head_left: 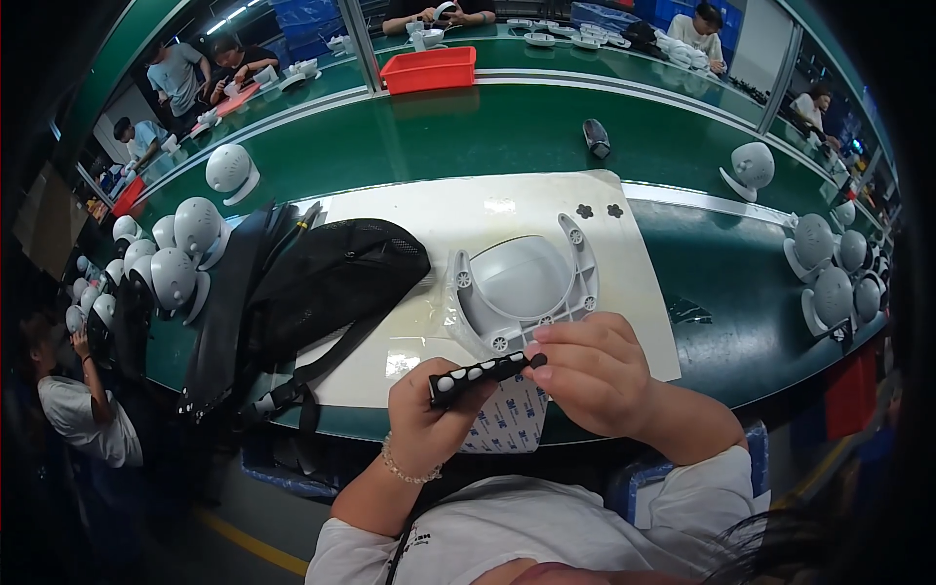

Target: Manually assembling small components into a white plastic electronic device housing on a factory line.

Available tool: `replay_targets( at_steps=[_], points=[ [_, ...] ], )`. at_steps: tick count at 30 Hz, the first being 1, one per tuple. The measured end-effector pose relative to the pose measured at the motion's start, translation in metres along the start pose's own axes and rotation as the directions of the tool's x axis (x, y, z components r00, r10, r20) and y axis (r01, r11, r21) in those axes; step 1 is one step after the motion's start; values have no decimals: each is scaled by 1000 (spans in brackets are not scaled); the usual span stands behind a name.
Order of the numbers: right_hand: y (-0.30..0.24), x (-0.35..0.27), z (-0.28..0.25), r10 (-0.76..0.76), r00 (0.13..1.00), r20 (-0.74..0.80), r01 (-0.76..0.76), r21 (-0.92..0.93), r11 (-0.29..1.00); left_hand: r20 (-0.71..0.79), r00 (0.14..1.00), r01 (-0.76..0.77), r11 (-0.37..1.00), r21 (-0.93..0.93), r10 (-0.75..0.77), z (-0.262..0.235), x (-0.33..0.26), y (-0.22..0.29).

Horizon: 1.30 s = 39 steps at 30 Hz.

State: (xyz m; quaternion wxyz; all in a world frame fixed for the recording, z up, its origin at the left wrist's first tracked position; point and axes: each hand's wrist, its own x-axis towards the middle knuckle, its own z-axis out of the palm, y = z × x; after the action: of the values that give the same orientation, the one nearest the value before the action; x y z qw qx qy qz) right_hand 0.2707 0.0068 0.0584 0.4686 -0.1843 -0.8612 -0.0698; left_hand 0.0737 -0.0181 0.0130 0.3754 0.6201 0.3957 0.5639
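Observation:
My left hand (424, 414) grips a black strip (478, 376) dotted with white round spots, held above the table's near edge. Against the strip's right end, the fingertips of my right hand (595, 375) pinch a small black round pad (537, 361). Just beyond both hands, a white plastic housing (517, 278) with a rounded shell and a curved base lies on the pale mat (643, 322). Several round recesses show along its base. Below the strip, a white sheet with blue print (512, 419) hangs partly over the table edge, its upper part hidden by my hands.
Left of the housing lies a black mesh bag (341, 273) with straps. Two dark flower-shaped pieces (585, 212) rest on the mat. White rounded units crowd the left (174, 278) and right (832, 295). Farther back are a dark device (597, 138) and a red bin (429, 70). Other people work around.

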Motion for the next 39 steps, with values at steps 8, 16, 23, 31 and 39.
replay_targets(
  at_steps=[8,16,23,31,39],
  points=[
    [-1,0,2,64,998,1,-64,43,997,-30,999,-19,1000,14,19,0,-1,0],
    [-3,-2,10,99,983,-151,-31,397,917,26,999,17,993,115,-20,2,1,6],
    [-4,3,11,31,998,-59,-9,349,937,88,995,30,987,156,-44,4,3,17],
    [-2,5,13,21,1000,-11,-13,482,876,115,974,209,970,-120,-196,5,0,10],
    [-6,19,-6,171,832,527,-499,580,643,69,971,239,949,-203,-230,3,-1,1]
  ],
)
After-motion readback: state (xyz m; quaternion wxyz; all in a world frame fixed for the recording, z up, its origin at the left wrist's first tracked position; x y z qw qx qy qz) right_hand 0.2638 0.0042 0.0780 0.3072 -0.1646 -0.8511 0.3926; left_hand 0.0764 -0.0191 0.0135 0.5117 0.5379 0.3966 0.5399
